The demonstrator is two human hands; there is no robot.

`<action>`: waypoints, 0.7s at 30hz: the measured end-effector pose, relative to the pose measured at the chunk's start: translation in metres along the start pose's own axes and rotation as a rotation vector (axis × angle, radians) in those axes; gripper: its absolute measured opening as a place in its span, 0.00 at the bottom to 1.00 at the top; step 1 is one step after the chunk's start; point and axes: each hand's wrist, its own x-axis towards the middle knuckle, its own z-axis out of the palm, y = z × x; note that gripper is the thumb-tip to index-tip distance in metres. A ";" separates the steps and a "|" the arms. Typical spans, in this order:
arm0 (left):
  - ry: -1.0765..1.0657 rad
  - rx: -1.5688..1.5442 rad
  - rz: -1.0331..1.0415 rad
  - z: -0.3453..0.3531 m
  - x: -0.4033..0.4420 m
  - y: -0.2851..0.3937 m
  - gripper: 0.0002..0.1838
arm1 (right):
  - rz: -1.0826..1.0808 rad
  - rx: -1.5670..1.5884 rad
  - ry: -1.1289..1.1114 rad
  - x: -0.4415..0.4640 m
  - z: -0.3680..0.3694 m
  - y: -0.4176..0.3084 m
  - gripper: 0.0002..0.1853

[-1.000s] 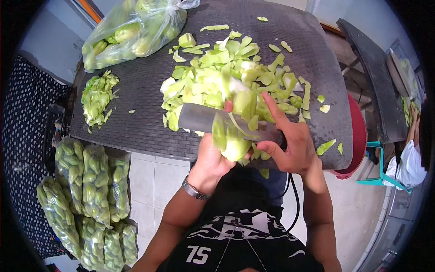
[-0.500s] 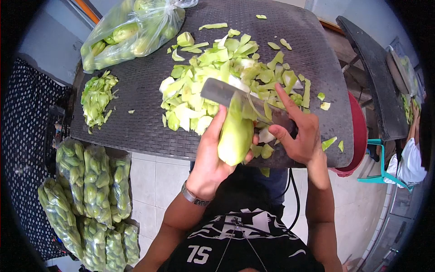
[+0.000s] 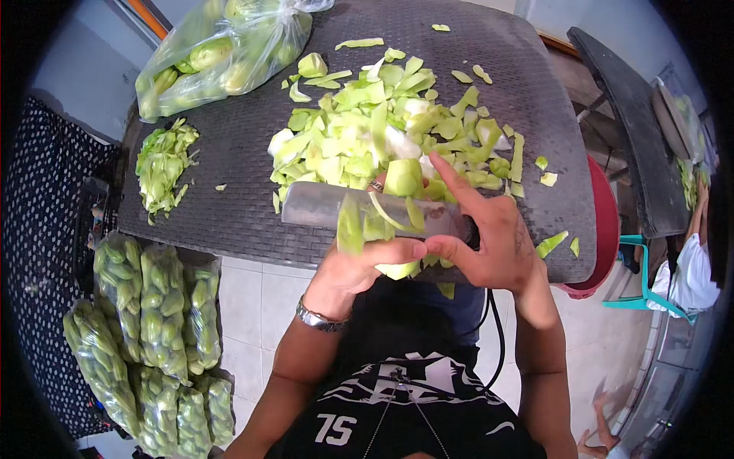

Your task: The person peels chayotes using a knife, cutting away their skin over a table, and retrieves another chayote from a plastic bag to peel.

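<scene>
At the near edge of the tabletop [image 3: 245,168], the left hand [image 3: 348,264] holds a green gourd [image 3: 403,177] with its fingers curled around it. The knife [image 3: 313,204] and the left thumb hide much of the gourd. The right hand's [image 3: 501,245] fingers grip the knife, with the first finger sticking out and the blade pointing left. Green peels [image 3: 350,223] cling to the blade. It looks like the skin is being cut off, strip by strip. Another good stroke seems to call for a tight hold, a small turn of the gourd, and the left thumb out of the blade's way. Just past the hands lies a big pile [image 3: 329,145] of cut bits.
</scene>
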 end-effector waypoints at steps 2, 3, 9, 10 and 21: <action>-0.001 -0.083 -0.118 -0.001 -0.002 0.003 0.44 | -0.013 0.026 0.048 0.000 0.003 0.001 0.49; -0.002 -0.123 -0.175 -0.001 -0.003 0.005 0.43 | -0.022 0.039 0.074 0.001 0.004 0.001 0.49; -0.011 -0.296 -0.204 0.000 -0.007 0.000 0.33 | 0.006 -0.009 0.073 -0.001 0.005 0.013 0.46; -0.016 -0.289 -0.213 -0.001 -0.007 0.001 0.33 | 0.005 -0.010 0.073 -0.001 0.005 0.014 0.46; -0.025 -0.382 -0.175 -0.008 -0.004 0.016 0.30 | 0.372 -0.013 0.066 -0.002 -0.015 0.039 0.36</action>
